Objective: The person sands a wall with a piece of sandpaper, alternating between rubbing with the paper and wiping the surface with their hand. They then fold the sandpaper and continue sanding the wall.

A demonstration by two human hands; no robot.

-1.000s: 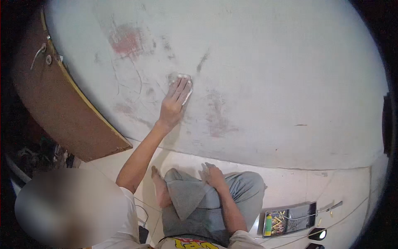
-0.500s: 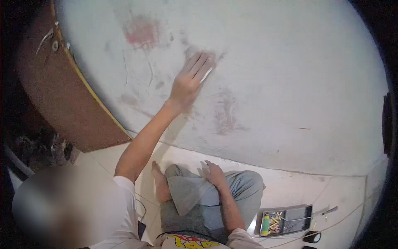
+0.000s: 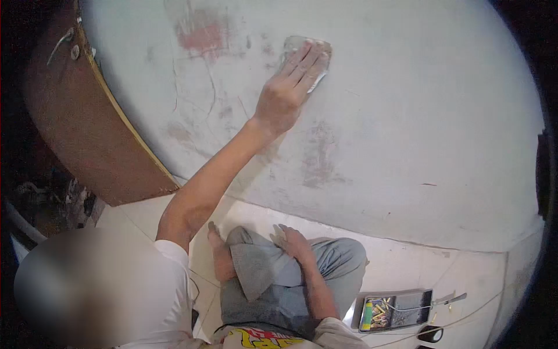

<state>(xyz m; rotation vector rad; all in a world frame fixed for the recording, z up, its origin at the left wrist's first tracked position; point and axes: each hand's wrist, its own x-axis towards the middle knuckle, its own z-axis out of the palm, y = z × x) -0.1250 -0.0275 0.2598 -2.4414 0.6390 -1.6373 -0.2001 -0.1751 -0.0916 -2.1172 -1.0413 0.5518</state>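
My left hand (image 3: 290, 87) reaches up against the pale wall (image 3: 407, 116), fingers together and flat over a grey sheet of what looks like sandpaper (image 3: 322, 45). The sheet's edges stick out past the fingertips and along the side of the hand; my thumb is hidden. Reddish and dark scuffed patches mark the wall, one red patch (image 3: 204, 38) to the upper left and a dark smudge (image 3: 319, 154) below the hand. My right hand (image 3: 295, 244) rests on my bent leg in grey trousers (image 3: 256, 264), fingers stretched and holding nothing.
A brown door panel (image 3: 110, 134) stands on the left. On the tiled floor to the right lies a black tray (image 3: 412, 305) with small yellowish pieces, a green item and a bent metal rod. A black roll (image 3: 430, 333) is beside it. A blurred area covers the lower left.
My left hand has slid up and to the right along the wall with the sheet, which now shows more clearly. My right hand has barely moved on the leg.
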